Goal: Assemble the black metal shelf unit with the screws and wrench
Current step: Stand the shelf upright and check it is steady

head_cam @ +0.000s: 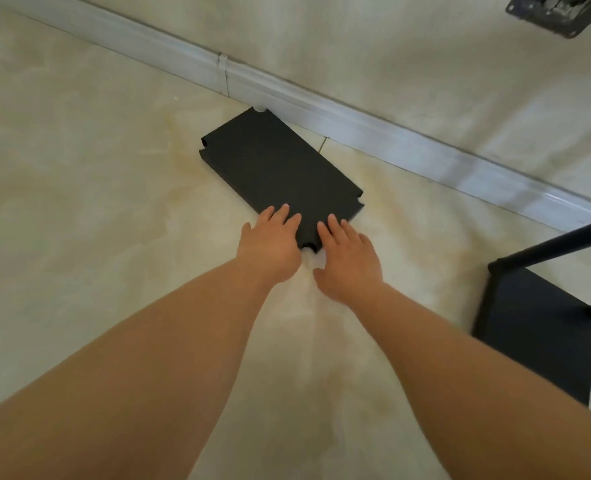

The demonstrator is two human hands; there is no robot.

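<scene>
**Both hands resting on the loose shelf panel**

The pale marble-look floor (pixel 96 202) is filling most of the view, running up to a white baseboard (pixel 321 109) that is crossing diagonally under a beige wall (pixel 391 46). A black shelf panel (pixel 273 164) is lying flat on the floor, its far corner just beside the baseboard and its near corner (the one with a rounded notch) pointing toward the person. At the right edge, a partly built black shelf unit (pixel 536 327) is sitting well apart from the panel, showing 1 flat shelf and 2 round black poles (pixel 557 245) reaching out of frame. A dark metal bracket (pixel 550 12) is showing at the top right, its details too blurred to tell.

The left hand (pixel 271 245) is lying palm down with fingers straight and slightly spread, fingertips touching the panel's near end. The right hand (pixel 351 263) is doing the same on the other side of the notch, fingers straight on the panel, thumb out to the side over the floor
</scene>
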